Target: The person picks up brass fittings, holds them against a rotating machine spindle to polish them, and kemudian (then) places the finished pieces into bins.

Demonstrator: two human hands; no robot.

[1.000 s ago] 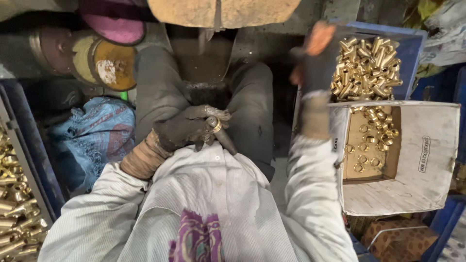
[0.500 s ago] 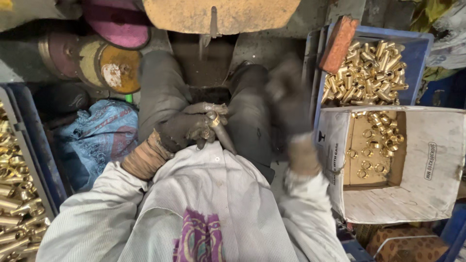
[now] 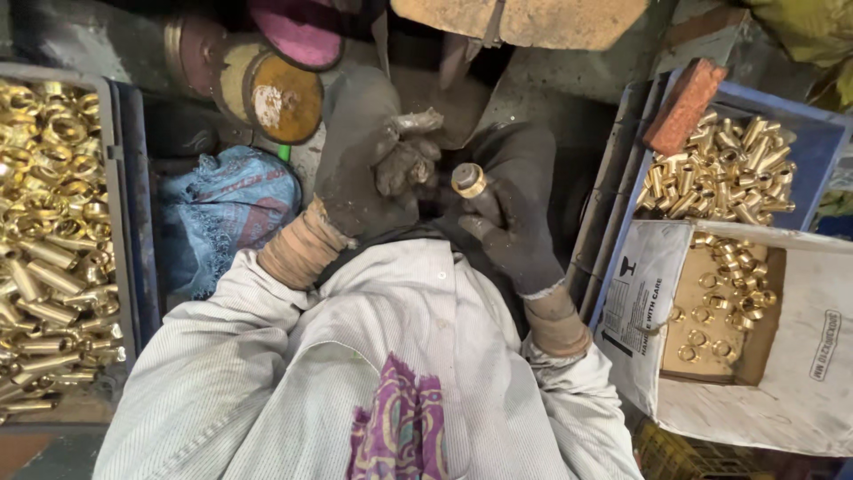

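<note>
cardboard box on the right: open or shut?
Open: the cardboard box has its flaps spread, and brass rings show inside.

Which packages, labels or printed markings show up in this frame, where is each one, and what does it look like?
Cardboard box: lower right, open, white outside and brown inside, a few brass rings on its bottom.
Printed flap: the box's left flap, white with black handling symbols and text.
Side marking: small black print on the box's right flap.
Blue crate: upper right, behind the box, filled with brass fittings; no label visible.
No screens or signs in view.
</note>
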